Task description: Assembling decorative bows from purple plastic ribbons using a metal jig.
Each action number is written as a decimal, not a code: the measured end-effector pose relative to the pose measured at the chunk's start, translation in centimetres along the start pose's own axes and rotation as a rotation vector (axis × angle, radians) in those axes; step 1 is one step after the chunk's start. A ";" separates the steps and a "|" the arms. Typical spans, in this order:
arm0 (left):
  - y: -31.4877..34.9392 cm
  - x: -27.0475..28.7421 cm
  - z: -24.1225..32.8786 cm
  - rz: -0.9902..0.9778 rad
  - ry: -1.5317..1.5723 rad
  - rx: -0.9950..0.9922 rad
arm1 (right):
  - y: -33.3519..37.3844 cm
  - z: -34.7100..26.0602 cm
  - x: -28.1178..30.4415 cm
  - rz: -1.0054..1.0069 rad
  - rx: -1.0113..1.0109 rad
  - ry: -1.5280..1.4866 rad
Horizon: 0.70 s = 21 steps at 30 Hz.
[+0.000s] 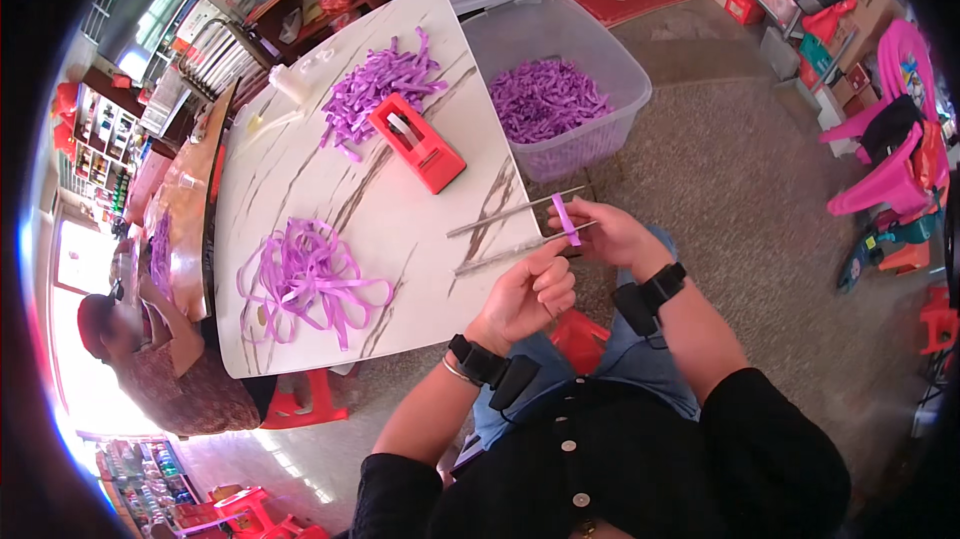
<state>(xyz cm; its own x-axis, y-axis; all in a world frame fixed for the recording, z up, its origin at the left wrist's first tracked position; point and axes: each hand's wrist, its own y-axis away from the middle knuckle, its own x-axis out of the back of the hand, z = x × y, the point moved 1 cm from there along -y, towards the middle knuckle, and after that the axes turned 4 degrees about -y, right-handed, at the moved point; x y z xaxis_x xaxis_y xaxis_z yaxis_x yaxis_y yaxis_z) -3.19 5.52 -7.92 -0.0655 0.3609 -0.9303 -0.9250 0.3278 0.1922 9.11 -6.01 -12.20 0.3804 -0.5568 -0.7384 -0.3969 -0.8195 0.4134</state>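
Two thin metal rods [515,212] stick out past the table's right edge, side by side. A short purple ribbon [565,219] crosses both rods near their outer ends. My right hand [615,234] closes on this ribbon from the right, its fingers beside the rod ends. From below, my left hand [530,289] brings its index fingertip to the ribbon's lower end, with the other fingers curled in; the exact pinch is partly hidden. Long loose purple ribbon [310,279] lies tangled on the near left of the marble-patterned table [440,309].
A red tape dispenser [430,154] sits mid-table, beside a pile of short purple ribbon pieces [375,89]. Beyond the right edge stands a clear plastic bin [625,89] holding many more pieces. A person [190,369] sits at the left. Pink chairs [890,189] stand far right.
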 end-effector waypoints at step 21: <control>11.8 -16.1 6.1 0.406 -1.636 -1.876 | 0.8 -4.8 3.3 -0.031 0.002 0.255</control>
<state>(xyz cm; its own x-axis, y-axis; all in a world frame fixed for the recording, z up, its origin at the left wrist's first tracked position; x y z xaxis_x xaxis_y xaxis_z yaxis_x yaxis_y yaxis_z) -10.78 8.88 11.22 -0.8488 0.5253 0.0601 -0.2372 -0.2768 -0.9312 14.07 -9.15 -11.71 0.5903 -0.5483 -0.5924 -0.3839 -0.8363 0.3915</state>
